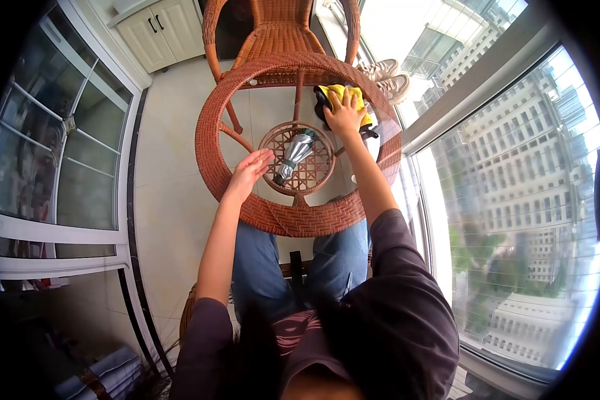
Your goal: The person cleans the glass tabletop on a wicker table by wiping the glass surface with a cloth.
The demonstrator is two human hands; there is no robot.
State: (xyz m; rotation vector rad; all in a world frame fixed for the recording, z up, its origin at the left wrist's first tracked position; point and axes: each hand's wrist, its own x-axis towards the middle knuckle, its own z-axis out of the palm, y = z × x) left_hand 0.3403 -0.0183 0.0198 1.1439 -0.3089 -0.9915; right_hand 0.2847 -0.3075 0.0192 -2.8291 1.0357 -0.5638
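Under my right hand (345,117) is a bunched yellow and black cloth (359,99). The fingers are spread over it, pressing it on the glass top of a round table near the far right of its brown woven rim (215,153). My left hand (249,173) is held at the left side of the glass, fingers stretched out and holding nothing; whether it touches the glass I cannot tell. Through the glass, a silver tapered object with dark ends (296,156) shows on the round woven lower shelf (327,175). Its exact kind is unclear.
A wicker armchair (280,33) stands against the table's far side. Pale shoes (390,83) sit by the window at the right. On the left are a white-framed glass door (90,140) and a cream cabinet (161,33). My knees are under the near rim.
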